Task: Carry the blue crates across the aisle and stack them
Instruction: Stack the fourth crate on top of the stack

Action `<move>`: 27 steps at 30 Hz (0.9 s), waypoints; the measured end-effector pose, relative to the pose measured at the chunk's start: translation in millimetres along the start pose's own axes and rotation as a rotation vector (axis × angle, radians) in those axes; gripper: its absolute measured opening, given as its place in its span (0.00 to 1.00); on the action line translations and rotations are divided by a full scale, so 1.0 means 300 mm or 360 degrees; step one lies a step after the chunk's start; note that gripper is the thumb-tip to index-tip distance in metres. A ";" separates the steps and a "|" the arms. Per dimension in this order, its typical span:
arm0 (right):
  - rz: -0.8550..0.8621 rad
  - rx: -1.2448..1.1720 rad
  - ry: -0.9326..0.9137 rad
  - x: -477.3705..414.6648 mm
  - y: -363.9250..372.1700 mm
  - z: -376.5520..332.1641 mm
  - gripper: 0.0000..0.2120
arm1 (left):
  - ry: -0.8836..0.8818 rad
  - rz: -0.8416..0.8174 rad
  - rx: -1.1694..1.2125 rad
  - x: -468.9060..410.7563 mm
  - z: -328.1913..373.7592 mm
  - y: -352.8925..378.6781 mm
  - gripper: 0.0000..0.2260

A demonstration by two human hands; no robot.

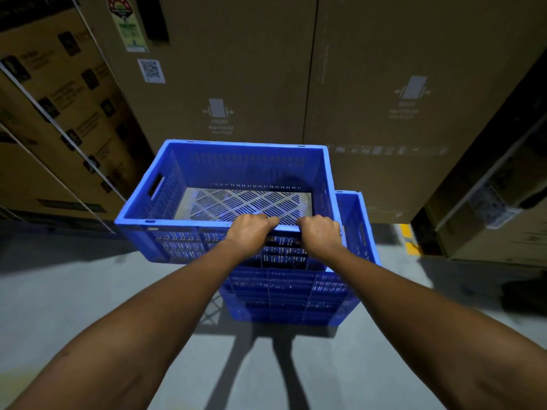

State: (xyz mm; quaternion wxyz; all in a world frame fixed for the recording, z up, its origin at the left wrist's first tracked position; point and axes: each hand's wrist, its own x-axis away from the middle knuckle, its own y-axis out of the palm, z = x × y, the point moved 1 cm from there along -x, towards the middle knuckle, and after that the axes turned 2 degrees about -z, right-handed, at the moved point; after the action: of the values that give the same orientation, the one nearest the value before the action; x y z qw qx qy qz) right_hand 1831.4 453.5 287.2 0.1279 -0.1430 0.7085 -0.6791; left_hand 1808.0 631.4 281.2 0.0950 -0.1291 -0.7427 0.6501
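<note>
Both the left hand (251,232) and right hand (321,233) are clamped on the near rim of the upper blue crate (231,184), which sits offset left of the lower crate (296,294).

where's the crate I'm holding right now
Centre of the head view: the held crate hangs from both hands on its near rim, up-left of the lower crate, before the cardboard boxes.

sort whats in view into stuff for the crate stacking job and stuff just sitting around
Job: held blue crate; lower blue crate under it; left hand and right hand, both gripping the near rim.

Just there: cardboard boxes; QR label; yellow floor marking.
</note>
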 end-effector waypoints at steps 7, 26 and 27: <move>-0.0039 0.0030 0.0088 0.040 0.000 0.184 0.08 | 0.0019 0.0018 -0.0002 -0.101 0.172 -0.016 0.07; -0.0111 0.0054 0.0165 0.118 -0.020 0.467 0.10 | -0.0014 0.0014 0.0045 -0.236 0.441 -0.040 0.07; -0.0114 0.0055 0.0161 0.118 -0.020 0.469 0.10 | -0.0018 0.0002 0.0049 -0.237 0.443 -0.043 0.07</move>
State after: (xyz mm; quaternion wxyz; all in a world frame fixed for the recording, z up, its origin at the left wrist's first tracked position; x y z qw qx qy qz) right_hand 1851.7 309.7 287.4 0.0701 -0.1315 0.6966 -0.7018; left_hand 1833.4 482.2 277.8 0.0924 -0.1243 -0.7330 0.6623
